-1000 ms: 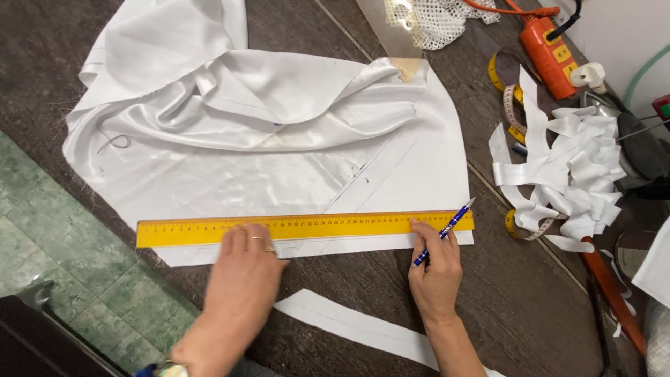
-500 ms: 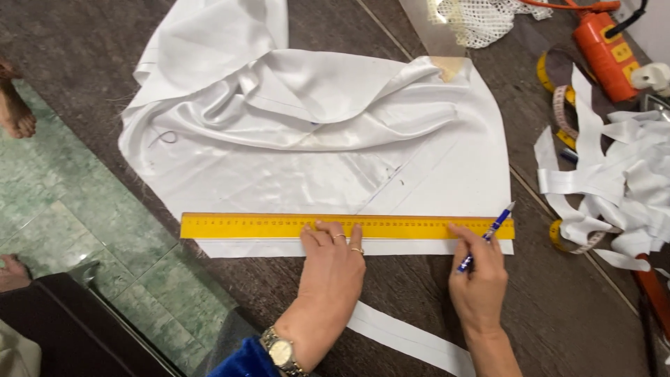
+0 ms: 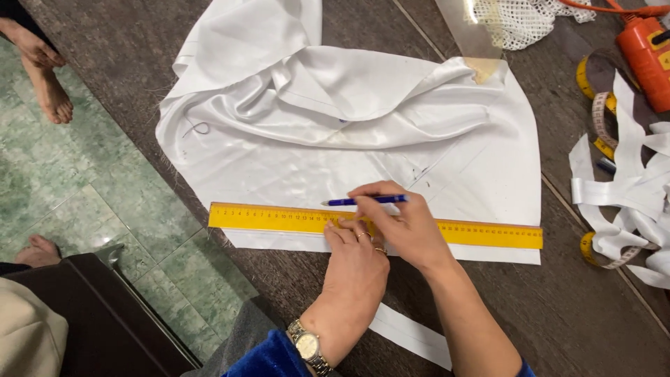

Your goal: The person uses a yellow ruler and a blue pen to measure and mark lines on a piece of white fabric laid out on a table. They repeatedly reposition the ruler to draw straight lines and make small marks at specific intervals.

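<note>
A white satin cloth (image 3: 300,132) lies rumpled on a dark wooden table (image 3: 572,307). A long yellow ruler (image 3: 258,218) rests across its near edge. My left hand (image 3: 352,262) presses its fingertips down on the ruler near the middle. My right hand (image 3: 401,223) crosses over it and grips a blue pen (image 3: 363,201), whose tip points left and sits on the cloth just above the ruler's far edge. A watch (image 3: 308,347) is on my left wrist.
White cloth strips (image 3: 628,188) and a yellow measuring tape (image 3: 593,91) lie at the right, by an orange device (image 3: 645,56). One loose strip (image 3: 408,335) lies near me. A clear plastic piece (image 3: 471,35) sits at the top. Another person's bare feet (image 3: 49,91) stand on the green floor (image 3: 105,202).
My right hand has slid the pen from the ruler's right end leftward to its middle, crossing over my left hand. The view has shifted right relative to the table.
</note>
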